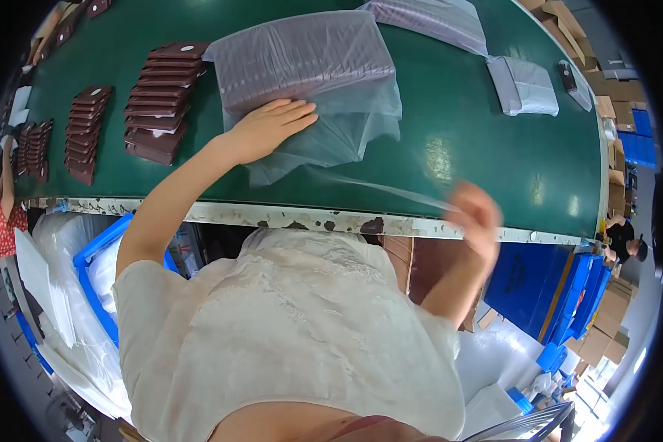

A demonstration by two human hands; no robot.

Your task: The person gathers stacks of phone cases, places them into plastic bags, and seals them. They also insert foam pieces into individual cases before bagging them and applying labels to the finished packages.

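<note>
A clear plastic bag (pixel 309 51) wraps a long block of packed brownish items on the green table. My left hand (pixel 269 131) lies on the bag's near side, palm down and fingers stretched out. Loose film spreads from the bag toward me. From it a thin, stretched strip of clear plastic (pixel 383 188) runs to my right hand (pixel 476 217), which is raised over the table's front edge. That hand is blurred by motion, with its fingers curled in, and the strip ends at its fingertips.
Stacks of dark brown flat cases (pixel 162 99) stand left of the bag on the green table (pixel 449 132). More wrapped bundles (pixel 523 85) lie at the back right. Blue bins (pixel 527 283) stand below the right edge. A co-worker in red (pixel 4 228) is at far left, another (pixel 626 241) at far right.
</note>
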